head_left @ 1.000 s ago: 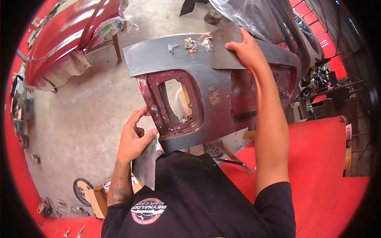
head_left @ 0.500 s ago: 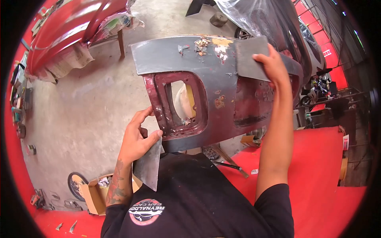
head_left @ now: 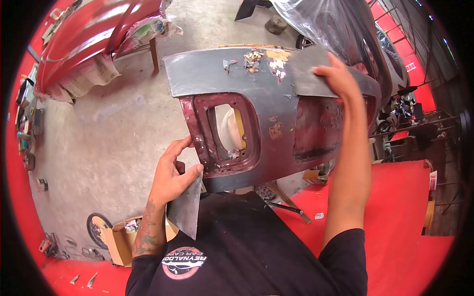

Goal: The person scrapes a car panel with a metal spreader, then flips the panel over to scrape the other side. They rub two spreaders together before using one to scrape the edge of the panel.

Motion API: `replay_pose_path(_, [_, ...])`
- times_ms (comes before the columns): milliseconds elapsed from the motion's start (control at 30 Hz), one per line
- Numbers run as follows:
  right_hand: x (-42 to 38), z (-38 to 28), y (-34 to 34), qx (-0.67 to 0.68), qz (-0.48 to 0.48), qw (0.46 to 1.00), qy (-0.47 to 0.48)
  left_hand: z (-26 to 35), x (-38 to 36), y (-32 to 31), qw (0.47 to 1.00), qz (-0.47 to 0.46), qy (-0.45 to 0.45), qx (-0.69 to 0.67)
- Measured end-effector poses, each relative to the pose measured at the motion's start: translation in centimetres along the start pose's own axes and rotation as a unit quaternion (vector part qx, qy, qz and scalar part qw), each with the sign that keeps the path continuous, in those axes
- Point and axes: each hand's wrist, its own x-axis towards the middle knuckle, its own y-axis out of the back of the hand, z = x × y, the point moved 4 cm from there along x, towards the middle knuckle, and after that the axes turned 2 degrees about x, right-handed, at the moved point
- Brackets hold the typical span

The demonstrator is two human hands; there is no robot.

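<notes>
A car panel [head_left: 274, 106], dark grey with bare maroon recesses, lies tilted in front of me. My right hand [head_left: 338, 76] grips a flat grey spreader plate [head_left: 311, 74], thumb on top, against the panel's upper right face. The plate is slightly blurred. Left of it sit loose flakes [head_left: 253, 60] and a tan and white chipped patch [head_left: 278, 61]. My left hand [head_left: 173, 170] pinches a second grey spreader plate [head_left: 185, 212] under its thumb, pointing down over my shirt. Its fingertips touch the panel's left edge, beside the rectangular opening.
A red car part [head_left: 98, 44] with masking paper stands at the upper left. Behind the panel is a plastic-covered car [head_left: 323, 22]. An open cardboard box [head_left: 118, 244] and a wheel [head_left: 96, 229] are at lower left. Red flooring [head_left: 390, 207] lies at right.
My right hand's plate has slid slightly left across the panel. My left hand keeps its hold at the panel's edge. The whole view has shifted a little.
</notes>
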Motion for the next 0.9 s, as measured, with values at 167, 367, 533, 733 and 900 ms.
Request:
replay_pose_path(167, [-1.0,-2.4,-1.5,-0.046,-0.016,0.998,-0.026,0.1,0.1,0.1,1.000,-0.011,0.001,0.022])
replay_pose_path(367, [2.1,2.2,-1.4,0.004,0.017,0.999,0.040,0.1,0.1,-0.1,0.999,-0.001,-0.015,0.030])
replay_pose_path(533, [-0.9,-3.1,-2.9,-0.004,-0.075,0.997,-0.019,0.4,-0.1,0.2,0.999,-0.010,0.026,0.029])
replay_pose_path(733, [-0.9,-3.0,-3.3,-0.040,0.030,0.998,0.046,0.6,0.1,0.0,0.999,0.000,-0.002,0.038])
replay_pose_path(900, [-0.8,-0.6,2.2,-0.081,0.018,0.996,-0.010,0.2,0.2,0.0,0.999,-0.011,-0.011,0.035])
